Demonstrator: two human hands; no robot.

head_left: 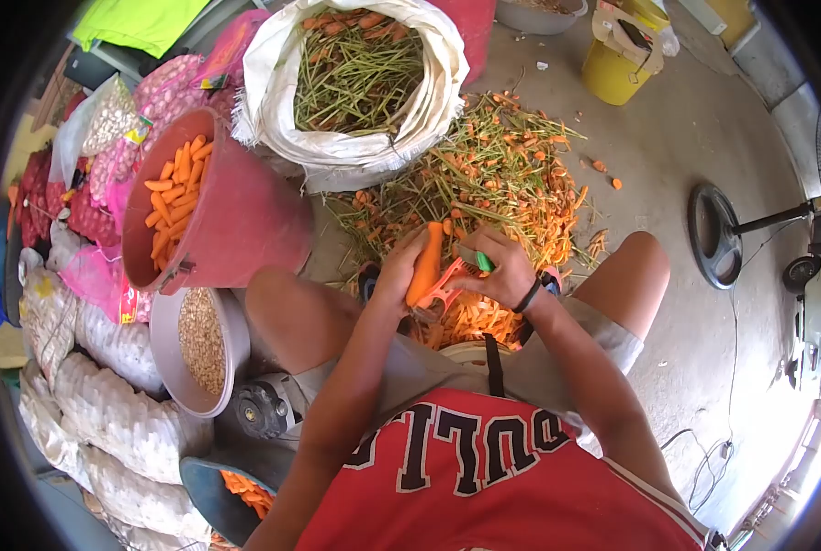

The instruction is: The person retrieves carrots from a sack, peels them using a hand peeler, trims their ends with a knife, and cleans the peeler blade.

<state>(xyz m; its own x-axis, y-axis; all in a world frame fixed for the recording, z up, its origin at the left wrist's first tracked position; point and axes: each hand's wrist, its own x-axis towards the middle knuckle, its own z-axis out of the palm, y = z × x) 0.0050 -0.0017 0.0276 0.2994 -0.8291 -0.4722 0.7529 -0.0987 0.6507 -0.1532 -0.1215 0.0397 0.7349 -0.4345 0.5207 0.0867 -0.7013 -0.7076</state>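
Observation:
My left hand (399,273) is wrapped round a thick orange carrot (427,266), which stands tilted between my knees. My right hand (502,266) grips an orange-red peeler (444,283), its head against the lower part of the carrot. A green handle (484,262) also shows at the fingers of my right hand; what it belongs to is mostly hidden. Beneath both hands lies a heap of orange carrot peelings (470,321). Beyond them, carrot tops and green stalks (484,165) are spread across the floor.
A white sack (268,101) of stalks stands ahead. To the left are a red tub (264,216) of peeled carrots, a grey basin (234,335) and stacked white sacks (121,413). A yellow bucket (612,73) stands far right, near a round-based stand (714,234).

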